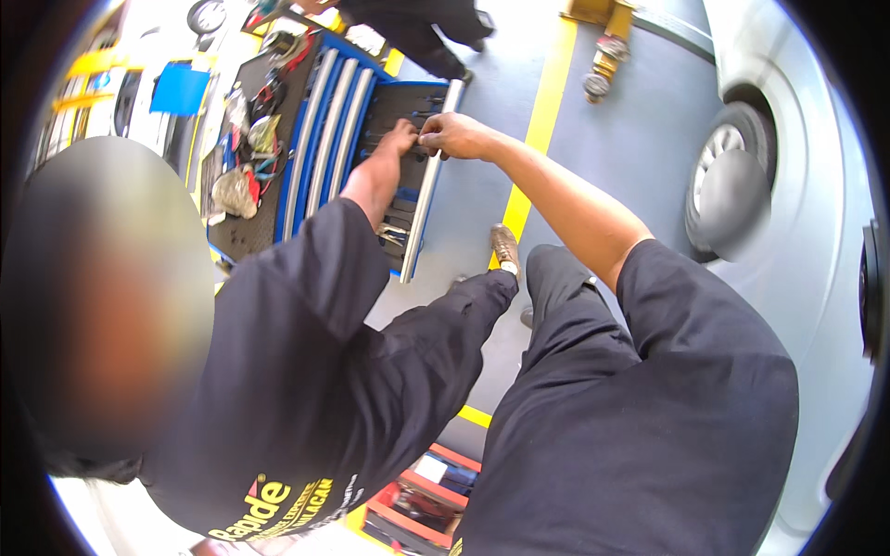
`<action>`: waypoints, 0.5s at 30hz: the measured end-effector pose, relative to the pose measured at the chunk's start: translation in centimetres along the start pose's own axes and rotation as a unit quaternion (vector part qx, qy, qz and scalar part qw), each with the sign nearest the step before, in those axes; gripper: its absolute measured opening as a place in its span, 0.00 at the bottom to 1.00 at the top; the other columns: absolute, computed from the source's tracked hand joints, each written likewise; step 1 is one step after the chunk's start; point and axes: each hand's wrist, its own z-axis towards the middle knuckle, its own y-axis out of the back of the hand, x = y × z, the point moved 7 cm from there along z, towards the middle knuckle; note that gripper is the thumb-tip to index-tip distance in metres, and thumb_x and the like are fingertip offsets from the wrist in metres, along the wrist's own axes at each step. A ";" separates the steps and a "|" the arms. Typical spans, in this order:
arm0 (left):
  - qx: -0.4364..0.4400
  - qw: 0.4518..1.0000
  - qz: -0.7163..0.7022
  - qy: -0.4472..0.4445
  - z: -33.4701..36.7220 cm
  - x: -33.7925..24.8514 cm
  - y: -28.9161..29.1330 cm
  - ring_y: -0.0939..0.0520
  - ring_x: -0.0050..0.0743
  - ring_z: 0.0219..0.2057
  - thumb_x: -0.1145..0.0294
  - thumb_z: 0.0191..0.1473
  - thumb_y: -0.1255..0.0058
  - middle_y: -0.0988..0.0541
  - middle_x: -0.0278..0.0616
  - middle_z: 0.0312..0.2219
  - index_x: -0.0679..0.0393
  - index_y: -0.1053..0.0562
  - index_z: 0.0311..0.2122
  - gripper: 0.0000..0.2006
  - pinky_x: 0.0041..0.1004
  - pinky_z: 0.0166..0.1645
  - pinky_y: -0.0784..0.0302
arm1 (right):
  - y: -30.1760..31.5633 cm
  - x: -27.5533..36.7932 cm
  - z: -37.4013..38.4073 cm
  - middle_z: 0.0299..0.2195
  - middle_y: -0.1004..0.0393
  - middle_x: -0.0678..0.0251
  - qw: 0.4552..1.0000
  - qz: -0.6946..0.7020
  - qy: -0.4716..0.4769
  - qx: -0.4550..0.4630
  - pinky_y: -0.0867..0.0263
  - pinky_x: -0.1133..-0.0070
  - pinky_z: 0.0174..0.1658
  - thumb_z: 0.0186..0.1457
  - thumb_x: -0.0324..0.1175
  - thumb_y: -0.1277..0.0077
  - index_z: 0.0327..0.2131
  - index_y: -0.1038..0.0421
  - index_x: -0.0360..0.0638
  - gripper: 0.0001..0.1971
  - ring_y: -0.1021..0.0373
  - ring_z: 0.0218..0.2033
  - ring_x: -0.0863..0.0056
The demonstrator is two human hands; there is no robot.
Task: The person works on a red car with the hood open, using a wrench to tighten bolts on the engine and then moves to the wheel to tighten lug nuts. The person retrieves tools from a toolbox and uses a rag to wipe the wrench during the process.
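Observation:
My right hand (454, 137) reaches across to the silver front rim of a pulled-out drawer (428, 199) in a blue tool chest. Its fingers are bent and pressed together above the rim. Whether they pinch something small cannot be made out. Dark foam lines the drawer, and several tools (397, 227) lie in it. A co-worker's hand (400, 137) is inside the drawer, just left of my fingers. My left hand is outside the picture.
At my left a co-worker (278, 371) in dark clothes leans in close. Pliers and bagged items crowd the chest top (246, 222). A silver car (807, 232) stands at the right, and a yellow jack (607, 60) lies ahead. Another person (417, 32) stands beyond the chest.

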 end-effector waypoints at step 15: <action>-0.113 0.953 -0.263 0.098 -4.0 -4.2 -19.4 0.21 0.23 0.26 0.73 0.61 0.45 0.22 0.35 0.27 0.60 0.26 0.35 0.03 0.27 0.32 0.24 | -29.7 0.2 22.7 0.43 0.24 0.63 0.880 0.370 -0.260 0.145 0.26 0.70 0.34 0.61 0.37 0.46 0.49 0.29 0.46 0.14 0.26 0.33 0.66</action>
